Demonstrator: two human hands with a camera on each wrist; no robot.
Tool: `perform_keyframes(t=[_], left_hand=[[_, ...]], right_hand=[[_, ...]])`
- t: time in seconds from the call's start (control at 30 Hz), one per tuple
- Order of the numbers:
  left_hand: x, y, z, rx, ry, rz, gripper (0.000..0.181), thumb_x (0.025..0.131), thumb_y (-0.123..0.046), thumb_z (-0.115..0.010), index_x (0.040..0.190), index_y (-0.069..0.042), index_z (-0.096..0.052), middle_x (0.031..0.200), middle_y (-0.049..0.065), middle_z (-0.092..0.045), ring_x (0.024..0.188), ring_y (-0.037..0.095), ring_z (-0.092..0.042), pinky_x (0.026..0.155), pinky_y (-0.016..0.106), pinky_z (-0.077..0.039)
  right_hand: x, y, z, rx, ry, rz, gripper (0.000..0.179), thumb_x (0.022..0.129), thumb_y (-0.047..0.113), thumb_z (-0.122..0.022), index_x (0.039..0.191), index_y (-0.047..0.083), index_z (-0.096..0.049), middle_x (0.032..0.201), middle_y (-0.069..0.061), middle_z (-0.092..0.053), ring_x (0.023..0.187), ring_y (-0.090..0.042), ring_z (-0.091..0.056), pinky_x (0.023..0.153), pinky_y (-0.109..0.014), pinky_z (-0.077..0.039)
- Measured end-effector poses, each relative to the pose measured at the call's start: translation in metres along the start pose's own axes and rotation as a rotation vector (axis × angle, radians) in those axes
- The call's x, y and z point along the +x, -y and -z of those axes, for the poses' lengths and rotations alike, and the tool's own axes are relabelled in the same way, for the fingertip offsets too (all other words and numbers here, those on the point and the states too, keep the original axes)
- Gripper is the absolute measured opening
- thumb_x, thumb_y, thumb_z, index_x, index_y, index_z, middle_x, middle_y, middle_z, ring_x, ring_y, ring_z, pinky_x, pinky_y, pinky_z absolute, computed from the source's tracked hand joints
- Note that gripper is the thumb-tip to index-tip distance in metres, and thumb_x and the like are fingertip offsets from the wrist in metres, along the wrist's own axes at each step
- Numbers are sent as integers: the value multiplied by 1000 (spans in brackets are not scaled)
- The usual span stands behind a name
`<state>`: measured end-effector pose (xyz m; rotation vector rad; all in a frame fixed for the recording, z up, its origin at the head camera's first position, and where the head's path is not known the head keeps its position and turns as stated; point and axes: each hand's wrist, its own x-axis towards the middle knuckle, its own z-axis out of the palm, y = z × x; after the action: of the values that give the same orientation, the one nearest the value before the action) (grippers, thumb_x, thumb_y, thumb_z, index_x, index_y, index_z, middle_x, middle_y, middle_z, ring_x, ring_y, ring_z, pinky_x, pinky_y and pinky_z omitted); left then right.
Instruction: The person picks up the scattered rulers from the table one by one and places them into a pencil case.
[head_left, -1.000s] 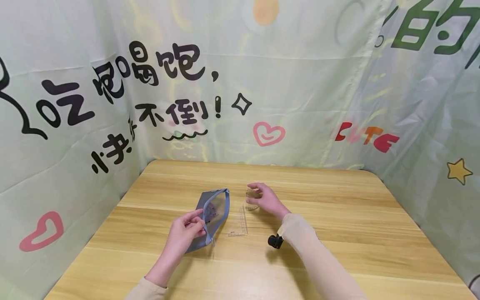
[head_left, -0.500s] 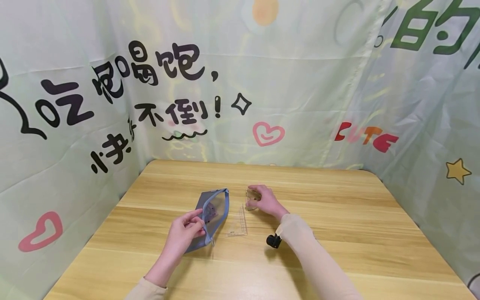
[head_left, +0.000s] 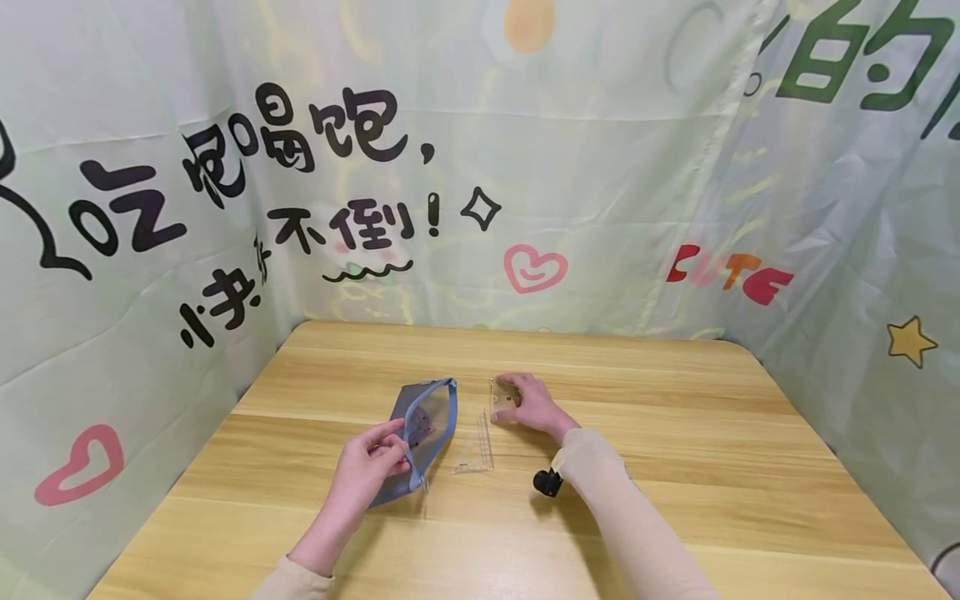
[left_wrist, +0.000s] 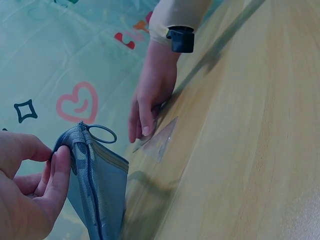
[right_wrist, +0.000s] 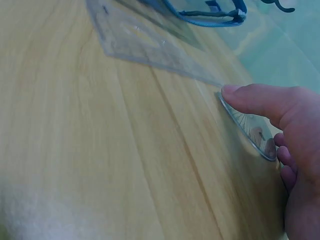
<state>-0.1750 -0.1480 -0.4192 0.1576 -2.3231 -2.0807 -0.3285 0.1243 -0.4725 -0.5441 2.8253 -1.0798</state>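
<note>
My left hand pinches the edge of a blue-grey zip pouch, whose mouth gapes toward the right; a purplish print or item shows through its opening. In the left wrist view, thumb and fingertips meet at the pouch's zipped end, by a pull ring. Right of the pouch, my right hand holds a clear protractor on the table, thumb at one end and fingers along its far edge. Between pouch and protractor lies a clear triangular set square, flat, its tip close to my right thumb.
The wooden table carries all of these. Printed cloth hangs around its back and sides. A black camera is strapped under my right wrist.
My right hand's fingers have drawn in from hovering over the protractor to gripping it at its edges. The left hand and pouch have stayed put.
</note>
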Motion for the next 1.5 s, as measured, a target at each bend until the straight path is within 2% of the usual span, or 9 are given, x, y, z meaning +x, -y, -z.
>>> perform_keyframes(t=[0.2, 0.5, 0.73, 0.97, 1.4, 1.5], left_hand=[[-1, 0, 0, 2, -1, 2, 45, 91, 2, -61, 135, 6, -55, 90, 8, -59, 73, 10, -63, 69, 19, -61], [-3, 0, 0, -1, 1, -8, 44, 91, 3, -60, 135, 6, -55, 91, 9, -60, 73, 10, -63, 69, 19, -61], [-2, 2, -2, -2, -1, -3, 44, 91, 4, -60, 134, 7, -55, 89, 7, -60, 73, 9, -63, 69, 19, -62], [-1, 1, -2, -3, -2, 0, 44, 91, 4, -60, 134, 8, -54, 89, 7, -60, 73, 9, -63, 69, 19, -62], [0, 2, -3, -2, 5, -5, 44, 91, 4, -59, 134, 8, -54, 90, 8, -60, 72, 9, -63, 69, 19, -62], [-1, 2, -3, 1, 3, -5, 43, 91, 4, -60, 134, 8, -55, 90, 8, -59, 72, 9, -63, 69, 19, -62]], right_hand=[[-1, -1, -1, 0, 6, -11, 81, 75, 34, -84, 144, 12, -49, 150, -17, -40, 139, -39, -34, 118, -60, -30], [-4, 1, 3, 15, 39, -69, 95, 73, 35, -86, 151, 8, -38, 151, -22, -33, 141, -40, -29, 119, -58, -31], [-2, 0, 6, 4, 62, -90, 93, 72, 34, -87, 150, 9, -41, 150, -24, -31, 139, -42, -28, 116, -59, -32], [-2, 0, 6, 23, 52, -108, 92, 69, 33, -89, 147, 10, -44, 148, -21, -33, 138, -40, -30, 117, -58, -33], [-7, -3, 6, 124, -13, -27, 96, 67, 22, -91, 146, 9, -38, 134, -23, -47, 126, -36, -41, 110, -56, -37], [-7, -4, 6, 143, 1, -16, 96, 69, 21, -91, 147, 11, -37, 129, -21, -49, 121, -33, -44, 106, -50, -40]])
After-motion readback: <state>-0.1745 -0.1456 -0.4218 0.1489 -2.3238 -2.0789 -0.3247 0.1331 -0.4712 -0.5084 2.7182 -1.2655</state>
